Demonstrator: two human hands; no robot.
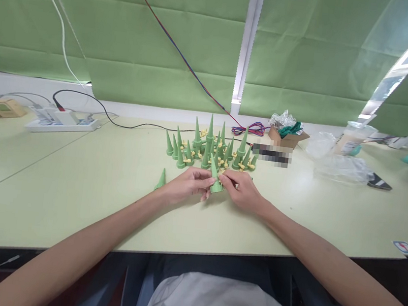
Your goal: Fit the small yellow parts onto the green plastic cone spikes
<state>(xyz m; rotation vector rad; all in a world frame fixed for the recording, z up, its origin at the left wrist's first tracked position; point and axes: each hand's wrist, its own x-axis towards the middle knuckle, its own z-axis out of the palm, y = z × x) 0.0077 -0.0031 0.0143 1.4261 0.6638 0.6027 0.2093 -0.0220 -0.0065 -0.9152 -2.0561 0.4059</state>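
Between my two hands, just above the pale tabletop [73,191], I pinch a green plastic cone [215,180]: left hand [185,186] steadying its side, right hand [242,190] closed at its base. Finished green spikes with yellow clips [210,149] stand clustered just beyond, within reach, and one loose green cone [161,179] waits left.

green cone [215,180]: smooth matt plastic | table [73,191]: smooth matt laminate | box [288,137]: cardboard | bags [340,165]: glossy clear plastic
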